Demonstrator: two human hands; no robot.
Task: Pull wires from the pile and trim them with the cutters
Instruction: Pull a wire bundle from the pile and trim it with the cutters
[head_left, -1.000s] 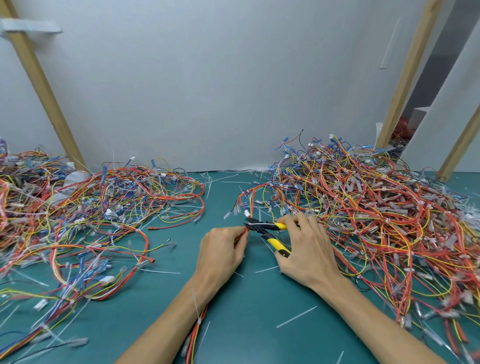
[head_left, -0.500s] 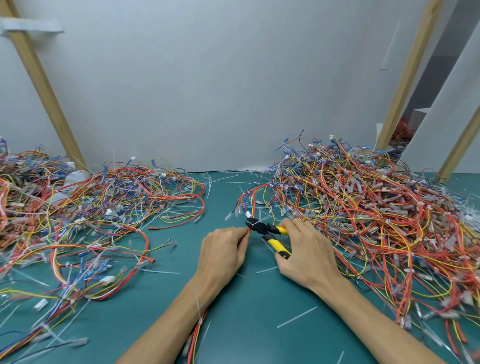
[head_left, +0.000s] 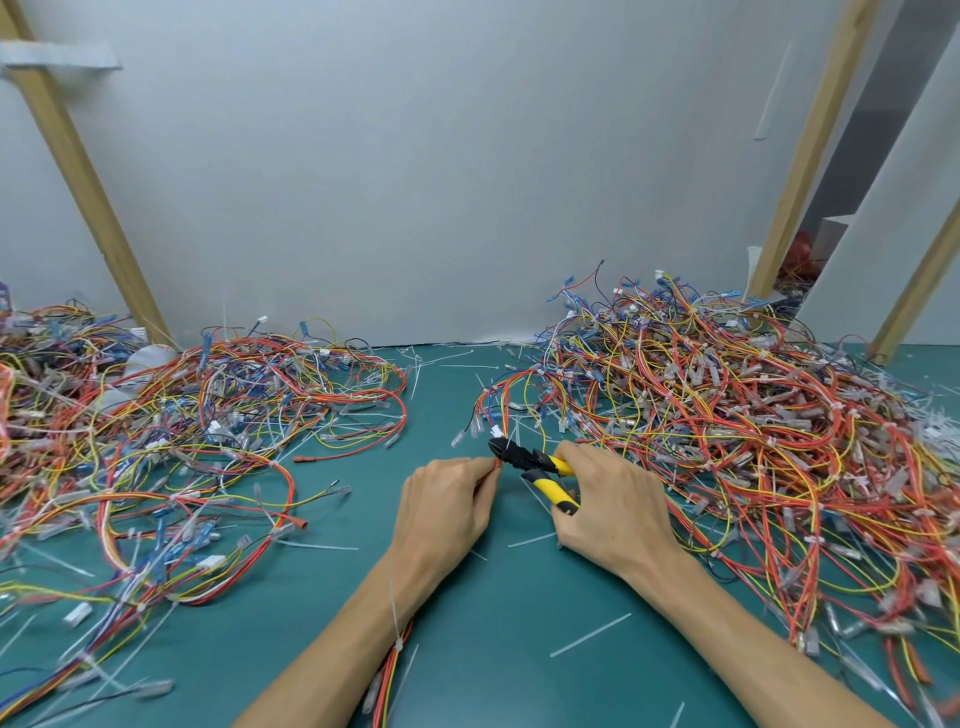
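My left hand (head_left: 444, 512) grips a bundle of red, orange and yellow wires (head_left: 506, 402) that loops up toward the big pile (head_left: 753, 441) on the right and trails down under my forearm (head_left: 389, 670). My right hand (head_left: 615, 506) holds yellow-handled cutters (head_left: 540, 470). Their black jaws (head_left: 504, 449) point left and sit at the wires just above my left fingertips, beside a small white connector (head_left: 497, 430).
A second heap of wires (head_left: 171, 441) covers the left of the green mat (head_left: 519, 623). White cable-tie offcuts (head_left: 589, 635) lie scattered on the mat. Wooden struts (head_left: 88, 182) lean against the white back wall; another strut (head_left: 810, 145) stands at the right.
The cutters have tilted, with the jaws swinging slightly up and left onto the wire bundle near the white connector. Both hands stay almost in place.
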